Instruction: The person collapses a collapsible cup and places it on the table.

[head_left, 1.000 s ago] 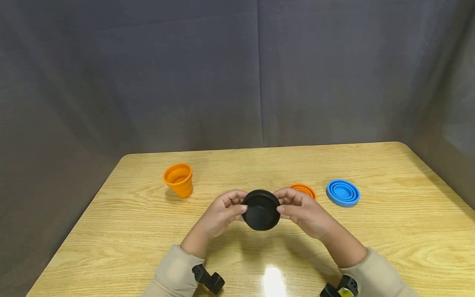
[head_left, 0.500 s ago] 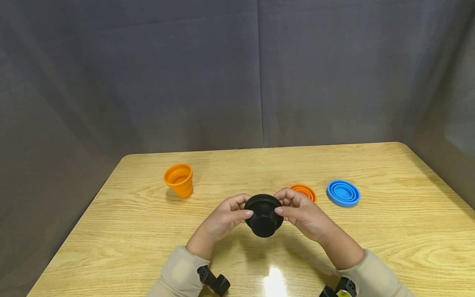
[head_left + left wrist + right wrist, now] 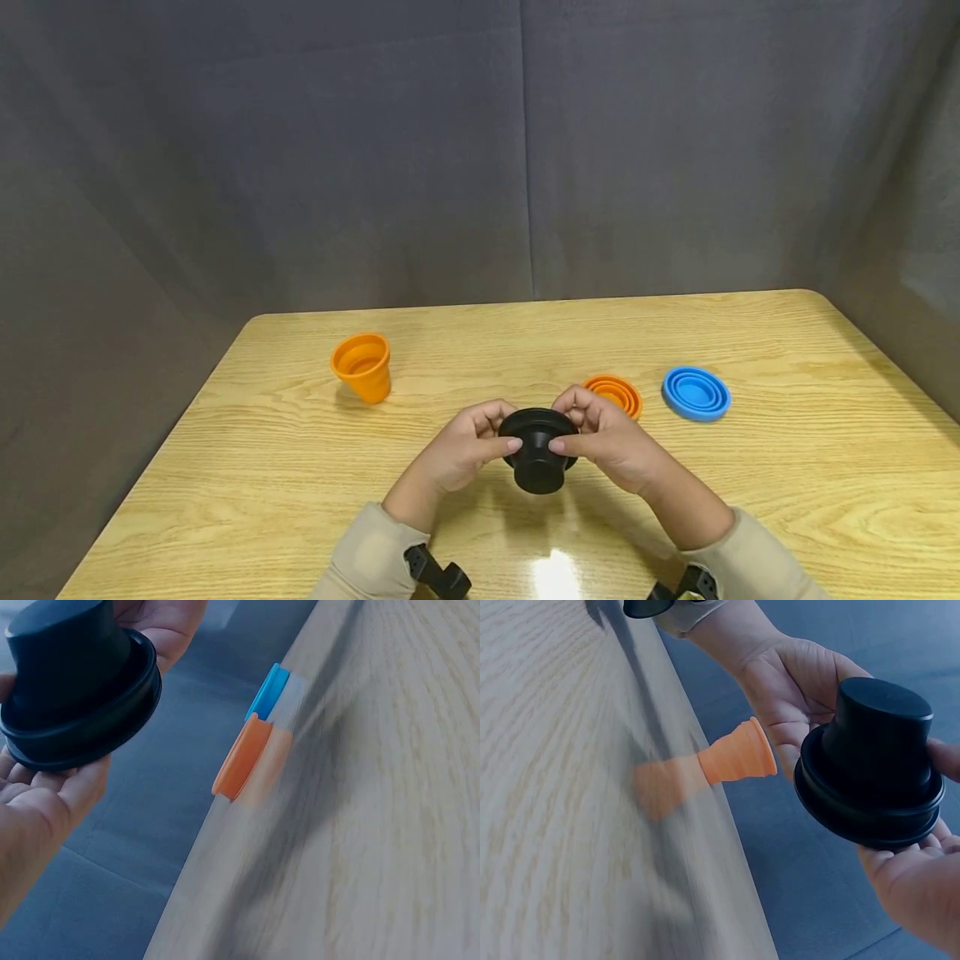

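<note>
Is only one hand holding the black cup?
No, in the head view the left hand and right hand both grip the black cup.

Left hand (image 3: 459, 450) and right hand (image 3: 611, 442) face each other, each pinching between thumb (image 3: 498, 448) and curled fingers (image 3: 491, 412); both forearms (image 3: 693, 508) slant inward from below

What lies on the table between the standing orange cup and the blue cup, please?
In the head view, the flat orange cup, partly behind the right hand.

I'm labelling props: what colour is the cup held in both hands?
Black; the held cup shows best in the right wrist view.
</note>
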Demonstrator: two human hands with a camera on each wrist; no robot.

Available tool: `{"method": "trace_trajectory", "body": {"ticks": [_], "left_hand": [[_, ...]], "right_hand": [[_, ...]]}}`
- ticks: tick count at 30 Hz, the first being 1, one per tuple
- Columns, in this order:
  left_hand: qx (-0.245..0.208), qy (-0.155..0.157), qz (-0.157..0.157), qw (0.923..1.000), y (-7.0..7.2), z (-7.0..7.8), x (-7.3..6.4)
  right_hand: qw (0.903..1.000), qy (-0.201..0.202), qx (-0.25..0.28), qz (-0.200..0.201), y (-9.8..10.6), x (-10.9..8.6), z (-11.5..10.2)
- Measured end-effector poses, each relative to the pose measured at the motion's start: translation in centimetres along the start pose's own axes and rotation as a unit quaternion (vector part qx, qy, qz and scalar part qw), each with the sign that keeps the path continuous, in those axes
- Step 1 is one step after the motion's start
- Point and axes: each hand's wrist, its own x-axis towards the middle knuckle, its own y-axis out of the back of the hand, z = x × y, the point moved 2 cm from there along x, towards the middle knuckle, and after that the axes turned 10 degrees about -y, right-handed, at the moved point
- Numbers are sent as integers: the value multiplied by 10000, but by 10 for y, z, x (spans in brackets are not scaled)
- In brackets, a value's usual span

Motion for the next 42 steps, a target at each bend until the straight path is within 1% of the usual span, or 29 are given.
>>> {"method": "trace_trajectory", "body": {"ticks": [5, 9, 13, 19, 25, 29, 32, 34, 35, 38, 40, 42], "left_hand": [[214, -15, 58, 9998, -1, 0, 0], [334, -97, 1, 9994, -1, -1, 0], [486, -108, -14, 9988, -1, -1, 1], [695, -54, 84, 9975, 0, -3, 1], [758, -21, 150, 9970, 2, -6, 0], [775, 56, 244, 9967, 2, -7, 0], [874, 139, 300, 9956, 2, -6, 0], [1034, 158, 291, 9941, 1, -5, 0], [1185, 137, 267, 9925, 1, -4, 0], [1693, 93, 212, 9853, 0, -2, 0], [2025, 76, 215, 9790, 0, -1, 1], [2141, 149, 302, 9762, 0, -1, 2]], "right_hand": [[9999, -42, -15, 129, -2, 1, 1], [9999, 0, -30, 170, -3, 1, 1], [9996, 40, -86, 253, -4, 2, 1], [9982, -90, -167, 569, -5, 3, 3], [9955, -204, -256, 894, -5, 3, 6], [9925, -221, -319, 1162, -4, 3, 6], [9901, -238, -360, 1334, -4, 4, 5], [9887, -229, -405, 1425, -4, 4, 5], [9880, -238, -416, 1466, -4, 4, 5], [9872, -220, -429, 1524, -5, 4, 4], [9877, -246, -376, 1501, -7, 4, 3], [9891, -291, -276, 1416, -8, 3, 1]]}}
